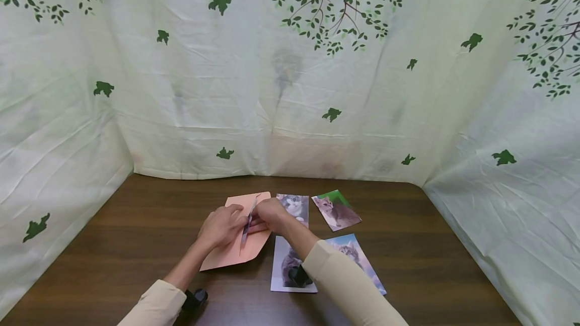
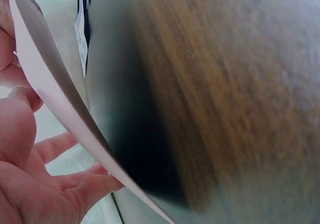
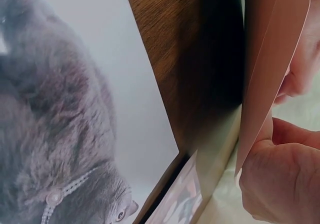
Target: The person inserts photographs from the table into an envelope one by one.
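A salmon-pink envelope (image 1: 217, 260) is held tilted on the table, its opening running lengthwise between the hands. Inside the opening shows a narrow greyish strip of a photo card (image 1: 245, 238). My left hand (image 1: 223, 226) lies over the envelope's left side, fingers bent at the opening; in the left wrist view its fingertips (image 2: 107, 184) touch the paper. My right hand (image 1: 270, 214) grips the right side beside the opening. In the right wrist view, the right hand (image 3: 282, 176) pinches the envelope's edge. How far the card sits inside is hidden by the fingers.
Right of the envelope lie several cat photos: a grey-and-white one (image 1: 292, 205), one with a green corner (image 1: 337, 213), a grey cat print (image 1: 280, 265) partly under the right forearm, and a blue-topped one (image 1: 362, 260). A leaf-print curtain (image 1: 299, 155) hangs behind the brown table (image 1: 136, 245).
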Demonstrator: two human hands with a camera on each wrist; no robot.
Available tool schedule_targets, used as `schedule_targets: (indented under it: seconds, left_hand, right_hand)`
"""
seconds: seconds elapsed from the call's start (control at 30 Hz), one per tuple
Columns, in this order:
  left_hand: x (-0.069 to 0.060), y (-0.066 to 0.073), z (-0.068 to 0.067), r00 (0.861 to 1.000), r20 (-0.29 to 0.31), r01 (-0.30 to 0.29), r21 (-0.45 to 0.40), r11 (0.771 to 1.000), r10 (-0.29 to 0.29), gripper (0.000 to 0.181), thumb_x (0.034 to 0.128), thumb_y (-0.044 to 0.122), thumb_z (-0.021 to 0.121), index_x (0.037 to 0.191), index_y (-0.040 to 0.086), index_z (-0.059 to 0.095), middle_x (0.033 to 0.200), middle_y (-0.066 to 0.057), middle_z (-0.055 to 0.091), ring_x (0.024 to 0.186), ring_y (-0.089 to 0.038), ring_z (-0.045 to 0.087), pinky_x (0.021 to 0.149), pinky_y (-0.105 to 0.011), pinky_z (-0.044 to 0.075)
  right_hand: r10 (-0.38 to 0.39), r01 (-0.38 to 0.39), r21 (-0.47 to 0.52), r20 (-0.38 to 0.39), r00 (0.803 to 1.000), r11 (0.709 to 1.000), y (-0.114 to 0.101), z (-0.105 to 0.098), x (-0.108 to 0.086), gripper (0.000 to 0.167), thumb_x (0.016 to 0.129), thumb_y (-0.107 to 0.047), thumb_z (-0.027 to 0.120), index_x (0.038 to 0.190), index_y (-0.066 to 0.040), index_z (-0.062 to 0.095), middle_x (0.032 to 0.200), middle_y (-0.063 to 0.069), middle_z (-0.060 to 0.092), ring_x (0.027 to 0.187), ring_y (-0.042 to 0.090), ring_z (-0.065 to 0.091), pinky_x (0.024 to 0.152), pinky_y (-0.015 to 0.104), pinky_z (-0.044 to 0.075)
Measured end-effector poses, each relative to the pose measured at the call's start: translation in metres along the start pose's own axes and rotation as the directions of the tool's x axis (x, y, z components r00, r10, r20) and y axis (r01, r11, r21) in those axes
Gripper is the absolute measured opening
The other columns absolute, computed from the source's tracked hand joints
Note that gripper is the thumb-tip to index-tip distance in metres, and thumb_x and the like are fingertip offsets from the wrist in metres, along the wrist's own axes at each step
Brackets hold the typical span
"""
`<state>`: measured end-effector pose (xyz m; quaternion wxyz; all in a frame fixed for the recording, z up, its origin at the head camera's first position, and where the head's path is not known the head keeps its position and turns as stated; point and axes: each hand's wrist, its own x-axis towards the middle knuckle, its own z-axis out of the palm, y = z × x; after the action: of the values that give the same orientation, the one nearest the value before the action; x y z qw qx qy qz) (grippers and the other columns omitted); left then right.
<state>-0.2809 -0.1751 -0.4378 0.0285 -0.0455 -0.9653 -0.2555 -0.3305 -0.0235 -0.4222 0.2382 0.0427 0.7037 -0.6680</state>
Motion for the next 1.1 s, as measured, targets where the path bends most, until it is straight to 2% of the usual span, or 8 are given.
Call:
schedule_targets:
  seconds: [0.2, 0.33, 0.5, 0.7, 0.87, 0.97, 1.1]
  left_hand:
    - [0.002, 0.001, 0.001, 1.0, 0.012, 0.001, 0.005, 1.0, -0.001, 0.048, 0.0986, 0.036, 0.054, 0.137, 0.008, 0.061, 0.133, -0.025, 0.062, 0.124, -0.049, 0.055, 0.098, -0.061, 0.045]
    - [0.002, 0.001, 0.001, 1.0, 0.015, 0.0, 0.007, 1.0, -0.001, 0.047, 0.0993, 0.035, 0.054, 0.137, 0.008, 0.061, 0.133, -0.024, 0.062, 0.125, -0.049, 0.055, 0.098, -0.061, 0.045]
    - [0.001, 0.0, 0.001, 1.0, 0.019, -0.008, 0.016, 1.0, 0.007, 0.047, 0.0994, 0.034, 0.054, 0.137, 0.007, 0.06, 0.133, -0.023, 0.063, 0.125, -0.048, 0.055, 0.1, -0.06, 0.044]
    - [0.0, -0.001, 0.001, 1.0, 0.016, -0.02, 0.021, 1.0, 0.019, 0.048, 0.0997, 0.034, 0.051, 0.137, 0.005, 0.06, 0.134, -0.023, 0.063, 0.124, -0.047, 0.056, 0.1, -0.06, 0.044]
    - [0.0, -0.001, 0.0, 1.0, 0.017, -0.024, 0.017, 1.0, 0.024, 0.048, 0.1001, 0.034, 0.051, 0.138, 0.005, 0.059, 0.135, -0.024, 0.062, 0.125, -0.048, 0.055, 0.1, -0.06, 0.044]
    - [0.001, -0.001, 0.0, 0.999, 0.019, -0.029, 0.018, 0.999, 0.029, 0.048, 0.1002, 0.034, 0.052, 0.138, 0.005, 0.059, 0.135, -0.024, 0.062, 0.126, -0.048, 0.054, 0.101, -0.061, 0.044]
    - [0.002, 0.0, -0.001, 0.999, 0.024, -0.029, 0.011, 1.0, 0.029, 0.048, 0.0999, 0.034, 0.052, 0.138, 0.005, 0.059, 0.134, -0.025, 0.062, 0.125, -0.048, 0.055, 0.1, -0.061, 0.044]
  right_hand:
    - [0.001, 0.0, -0.02, 0.058, 0.998, 1.0, -0.003, -0.009, -0.004, 0.019, 0.093, 0.004, 0.049, 0.094, 0.013, 0.067, 0.076, 0.017, 0.069, 0.074, 0.029, 0.076, 0.073, 0.041, 0.062]
    - [0.0, 0.004, -0.046, 0.085, 0.996, 0.999, -0.009, -0.019, -0.008, 0.023, 0.095, 0.003, 0.049, 0.101, 0.018, 0.064, 0.084, 0.018, 0.068, 0.074, 0.029, 0.075, 0.075, 0.041, 0.062]
    - [-0.014, 0.022, -0.112, 0.068, 0.998, 0.993, -0.018, -0.032, -0.013, 0.021, 0.097, -0.001, 0.053, 0.107, 0.015, 0.061, 0.087, 0.019, 0.069, 0.071, 0.024, 0.074, 0.072, 0.036, 0.062]
    - [-0.051, 0.059, -0.119, 0.072, 0.996, 0.991, -0.027, -0.048, -0.021, 0.03, 0.096, -0.002, 0.055, 0.119, 0.018, 0.059, 0.098, 0.025, 0.071, 0.073, 0.023, 0.074, 0.078, 0.038, 0.062]
    - [-0.064, 0.071, -0.138, 0.058, 0.996, 0.988, -0.033, -0.065, -0.028, 0.035, 0.097, -0.006, 0.055, 0.123, 0.016, 0.058, 0.108, 0.03, 0.069, 0.075, 0.026, 0.074, 0.08, 0.042, 0.061]
    - [-0.062, 0.067, -0.151, 0.034, 0.998, 0.986, -0.036, -0.077, -0.029, 0.036, 0.098, -0.009, 0.055, 0.125, 0.014, 0.058, 0.118, 0.034, 0.067, 0.081, 0.031, 0.075, 0.082, 0.044, 0.061]
    - [-0.061, 0.059, -0.151, -0.005, 0.998, 0.987, -0.04, -0.092, -0.031, 0.037, 0.098, -0.009, 0.056, 0.128, 0.013, 0.057, 0.125, 0.036, 0.063, 0.083, 0.031, 0.074, 0.083, 0.043, 0.061]
